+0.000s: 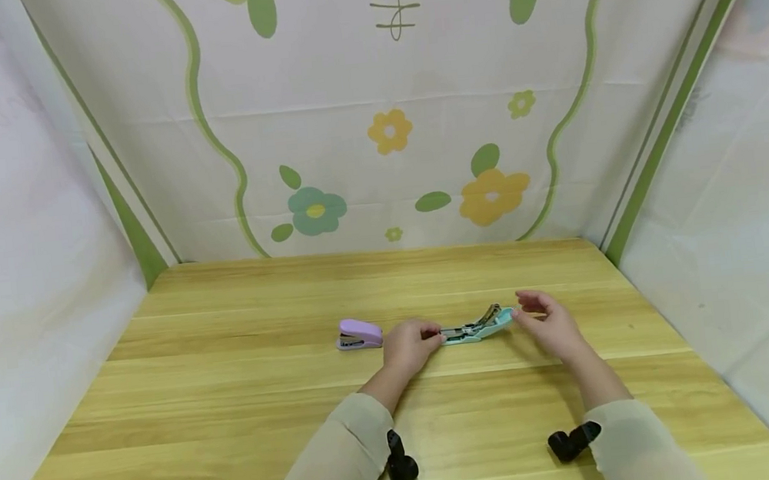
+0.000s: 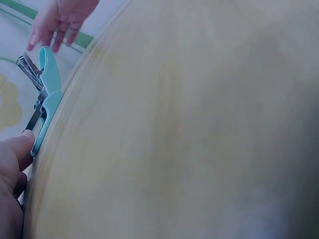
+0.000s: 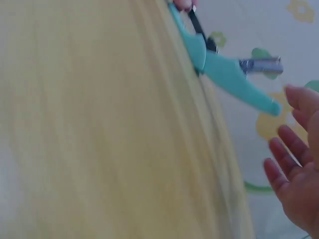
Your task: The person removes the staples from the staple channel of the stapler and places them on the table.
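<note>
A teal stapler (image 1: 484, 332) lies opened out flat-wide on the table, one half swung over to the right and tilted upward. A metal piece (image 3: 264, 65) sticks up from that raised half. With thumb and fingers, my left hand (image 1: 410, 347) pinches the stapler's left end, near the dark metal strip. My right hand (image 1: 551, 328) is beside the raised right end, fingers spread and relaxed; the right wrist view shows a gap between it and the stapler. Just left of my left hand sits a purple stapler (image 1: 360, 332), closed and upright.
The wood-grain table (image 1: 234, 409) runs back to a white flowered cloth (image 1: 332, 129). Cloth walls (image 1: 22, 228) also rise on the left and right sides. Each sleeve carries a small black wrist camera (image 1: 402, 466).
</note>
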The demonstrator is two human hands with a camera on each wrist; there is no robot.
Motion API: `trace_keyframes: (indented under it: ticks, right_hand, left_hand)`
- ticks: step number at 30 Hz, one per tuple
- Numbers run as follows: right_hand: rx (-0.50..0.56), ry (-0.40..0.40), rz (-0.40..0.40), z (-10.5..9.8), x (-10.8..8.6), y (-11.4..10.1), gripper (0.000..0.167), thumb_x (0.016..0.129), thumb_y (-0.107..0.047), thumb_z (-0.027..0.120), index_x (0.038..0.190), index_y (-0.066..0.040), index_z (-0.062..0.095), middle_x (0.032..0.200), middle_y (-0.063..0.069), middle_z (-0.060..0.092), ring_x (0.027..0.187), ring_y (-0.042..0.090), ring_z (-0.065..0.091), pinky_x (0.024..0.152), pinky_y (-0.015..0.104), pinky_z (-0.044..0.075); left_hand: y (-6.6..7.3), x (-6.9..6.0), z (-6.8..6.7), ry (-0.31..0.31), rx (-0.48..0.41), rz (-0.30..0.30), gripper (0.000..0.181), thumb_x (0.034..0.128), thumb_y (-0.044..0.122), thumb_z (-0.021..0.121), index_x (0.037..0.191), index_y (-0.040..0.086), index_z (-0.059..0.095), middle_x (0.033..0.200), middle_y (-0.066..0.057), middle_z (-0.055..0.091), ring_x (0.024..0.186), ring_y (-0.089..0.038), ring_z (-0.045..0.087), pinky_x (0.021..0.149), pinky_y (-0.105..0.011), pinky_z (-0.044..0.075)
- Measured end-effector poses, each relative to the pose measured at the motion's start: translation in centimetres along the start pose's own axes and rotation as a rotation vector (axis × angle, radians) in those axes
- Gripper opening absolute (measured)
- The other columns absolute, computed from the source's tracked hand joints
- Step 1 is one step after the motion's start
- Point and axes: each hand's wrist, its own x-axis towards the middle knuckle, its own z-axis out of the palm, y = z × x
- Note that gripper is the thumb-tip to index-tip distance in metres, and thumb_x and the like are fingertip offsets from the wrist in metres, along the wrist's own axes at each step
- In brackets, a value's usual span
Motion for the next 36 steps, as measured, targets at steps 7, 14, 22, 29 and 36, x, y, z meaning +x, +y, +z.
trace_keyframes:
  ticks: [7, 14, 22, 29, 36]
  right_hand:
    - [0.085, 0.155, -0.101, 1.8, -1.2, -3.5, 0.032, 0.095, -0.018, 0.065, 0.123, -0.002, 0.061, 0.099, 0.001, 0.062, 0.085, 0.0, 0.054, 0.073, 0.014, 0.047]
    - [0.041, 0.003, -0.11, 4.8, -1.6, -4.3, 0.031, 0.095, -0.02, 0.066, 0.121, -0.004, 0.063, 0.095, 0.01, 0.065, 0.079, 0.007, 0.056, 0.071, 0.02, 0.049]
    - [-0.01, -0.084, -0.067, 6.6, -1.1, -4.1, 0.03, 0.095, -0.019, 0.065, 0.121, -0.004, 0.063, 0.079, 0.005, 0.058, 0.064, 0.012, 0.048, 0.056, 0.021, 0.042]
    - [-0.13, -0.123, 0.003, 7.5, -1.1, -4.1, 0.027, 0.096, -0.024, 0.063, 0.119, -0.012, 0.066, 0.069, 0.002, 0.055, 0.056, 0.014, 0.048, 0.048, 0.024, 0.04]
    - [-0.275, -0.128, 0.03, 8.1, -1.0, -4.3, 0.021, 0.096, -0.026, 0.062, 0.112, -0.014, 0.069, 0.062, 0.0, 0.049, 0.052, 0.013, 0.043, 0.049, 0.025, 0.035]
  left_hand:
    - [0.0, 0.1, -0.1, 0.006, -0.02, 0.003, 0.017, 0.0884, 0.037, 0.072, 0.101, 0.027, 0.078, 0.102, 0.01, 0.075, 0.099, -0.013, 0.069, 0.087, -0.033, 0.054]
    - [0.0, 0.0, -0.2, 0.016, -0.021, 0.008, 0.016, 0.0874, 0.036, 0.073, 0.1, 0.027, 0.079, 0.1, 0.01, 0.075, 0.096, -0.011, 0.069, 0.086, -0.033, 0.054]
    - [-0.1, 0.1, 0.0, 0.023, -0.013, 0.018, 0.016, 0.0869, 0.037, 0.074, 0.099, 0.027, 0.079, 0.098, 0.011, 0.075, 0.094, -0.011, 0.069, 0.084, -0.032, 0.054]
    - [0.0, 0.0, -0.1, 0.015, -0.032, 0.008, 0.016, 0.087, 0.036, 0.074, 0.098, 0.027, 0.079, 0.098, 0.01, 0.076, 0.094, -0.011, 0.069, 0.084, -0.032, 0.054]
    - [0.1, 0.0, 0.0, 0.015, -0.038, 0.011, 0.015, 0.0865, 0.036, 0.075, 0.097, 0.026, 0.079, 0.096, 0.01, 0.076, 0.09, -0.01, 0.069, 0.08, -0.028, 0.053]
